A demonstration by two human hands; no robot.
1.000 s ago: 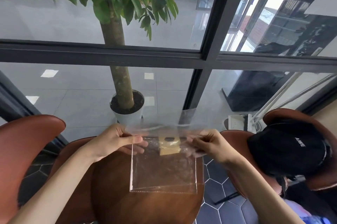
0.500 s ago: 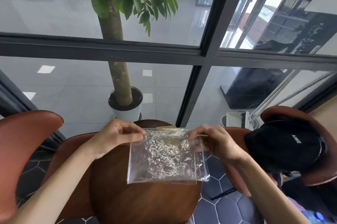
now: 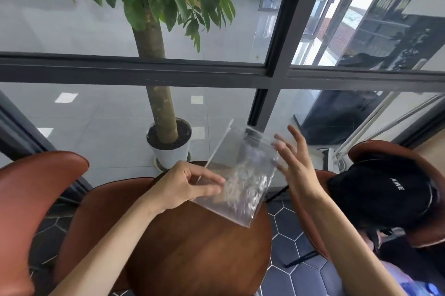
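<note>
I have the left forearm coming in bare from the lower left corner, rising toward the middle of the view with the wrist nearly straight. The left hand (image 3: 190,185) has its fingers curled and closed against the thumb, pinching the near left edge of the clear crinkled plastic bag (image 3: 243,175). My right forearm enters bare from the lower right and slopes up and inward. The right hand (image 3: 297,163) sits higher than the left, palm facing left, fingers straight and spread, tips pointing up and away. They are slightly blurred, and I cannot tell whether they touch the bag's right edge.
</note>
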